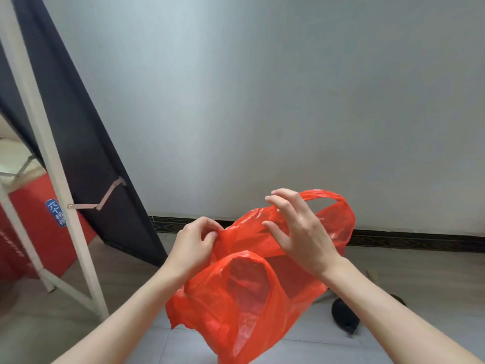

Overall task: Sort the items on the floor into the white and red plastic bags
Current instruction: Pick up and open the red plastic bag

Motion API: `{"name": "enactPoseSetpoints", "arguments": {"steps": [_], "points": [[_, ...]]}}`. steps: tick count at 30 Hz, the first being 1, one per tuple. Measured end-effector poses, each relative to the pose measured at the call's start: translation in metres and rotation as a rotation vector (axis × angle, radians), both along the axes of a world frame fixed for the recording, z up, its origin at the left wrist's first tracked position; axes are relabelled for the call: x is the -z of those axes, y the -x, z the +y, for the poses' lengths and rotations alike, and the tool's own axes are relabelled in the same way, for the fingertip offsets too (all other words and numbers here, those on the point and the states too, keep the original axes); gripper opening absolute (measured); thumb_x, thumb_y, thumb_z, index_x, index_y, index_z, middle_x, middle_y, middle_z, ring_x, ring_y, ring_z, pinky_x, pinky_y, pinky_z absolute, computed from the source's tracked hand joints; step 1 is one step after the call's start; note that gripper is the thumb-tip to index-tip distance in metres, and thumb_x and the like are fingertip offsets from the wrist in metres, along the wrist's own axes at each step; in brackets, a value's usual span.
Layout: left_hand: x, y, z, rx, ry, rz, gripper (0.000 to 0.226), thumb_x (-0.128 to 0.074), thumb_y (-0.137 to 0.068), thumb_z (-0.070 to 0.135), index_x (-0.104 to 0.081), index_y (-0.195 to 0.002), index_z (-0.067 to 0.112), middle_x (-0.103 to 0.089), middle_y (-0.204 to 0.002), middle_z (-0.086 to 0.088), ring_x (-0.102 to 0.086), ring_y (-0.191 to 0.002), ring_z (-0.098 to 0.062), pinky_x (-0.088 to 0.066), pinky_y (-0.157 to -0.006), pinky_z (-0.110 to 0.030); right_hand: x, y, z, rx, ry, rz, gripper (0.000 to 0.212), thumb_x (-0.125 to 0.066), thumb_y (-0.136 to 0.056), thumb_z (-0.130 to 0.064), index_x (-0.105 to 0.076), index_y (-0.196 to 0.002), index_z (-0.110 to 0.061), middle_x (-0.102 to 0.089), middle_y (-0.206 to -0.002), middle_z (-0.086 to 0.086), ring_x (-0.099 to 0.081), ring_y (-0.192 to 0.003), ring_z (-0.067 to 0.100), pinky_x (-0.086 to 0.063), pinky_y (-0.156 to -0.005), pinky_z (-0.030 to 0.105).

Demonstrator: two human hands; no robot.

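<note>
Red plastic bag held above the floor: left hand pinches its rim, right hand hooks the film, fingers spread. Step: opening the mouth; next, likely widening it for items.

A white metal folding frame stands at the floor's left edge, a dark navy cloth draped behind it — and a red cardboard box with a blue label beyond. A dark patterned skirting strip lines the grey-white wall.
</note>
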State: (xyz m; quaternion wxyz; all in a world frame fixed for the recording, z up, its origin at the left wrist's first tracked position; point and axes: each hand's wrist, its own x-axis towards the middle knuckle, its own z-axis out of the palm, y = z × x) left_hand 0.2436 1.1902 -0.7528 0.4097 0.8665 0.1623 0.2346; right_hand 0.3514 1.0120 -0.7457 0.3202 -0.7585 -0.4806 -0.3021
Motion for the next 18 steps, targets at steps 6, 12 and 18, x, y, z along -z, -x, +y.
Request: {"name": "enactPoseSetpoints", "arguments": {"steps": [6, 12, 18], "points": [[0.004, 0.009, -0.002, 0.169, -0.04, -0.006, 0.039, -0.044, -0.089, -0.008, -0.058, -0.075, 0.026, -0.062, -0.08, 0.016, -0.055, -0.077, 0.015, -0.037, -0.068, -0.002, 0.022, -0.022, -0.01, 0.045, 0.288, 0.08, 0.035, -0.06, -0.078, -0.022, -0.063, -0.11, -0.008, -0.06, -0.122, 0.012, -0.057, -0.11, 0.028, -0.042, -0.102, 0.041], [-0.003, 0.009, -0.005, 0.167, 0.017, -0.078, 0.036, -0.043, -0.09, -0.009, -0.059, -0.075, 0.02, -0.064, -0.08, 0.005, -0.057, -0.078, 0.003, -0.04, -0.069, -0.006, 0.014, -0.012, -0.007, -0.035, 0.102, 0.642, 0.012, -0.054, -0.089, -0.01, -0.063, -0.082, -0.015, -0.068, -0.104, 0.001, -0.059, -0.098, 0.011, -0.041, -0.088, 0.018], [-0.006, 0.01, -0.002, 0.107, 0.103, -0.114, 0.033, -0.045, -0.091, -0.006, -0.061, -0.076, 0.018, -0.065, -0.072, 0.008, -0.055, -0.062, 0.006, -0.041, -0.062, -0.006, 0.02, -0.01, -0.01, -0.03, 0.39, 0.351, 0.035, -0.054, -0.081, -0.028, -0.06, -0.113, -0.016, -0.063, -0.115, -0.003, -0.057, -0.105, 0.014, -0.041, -0.09, 0.028]]}}
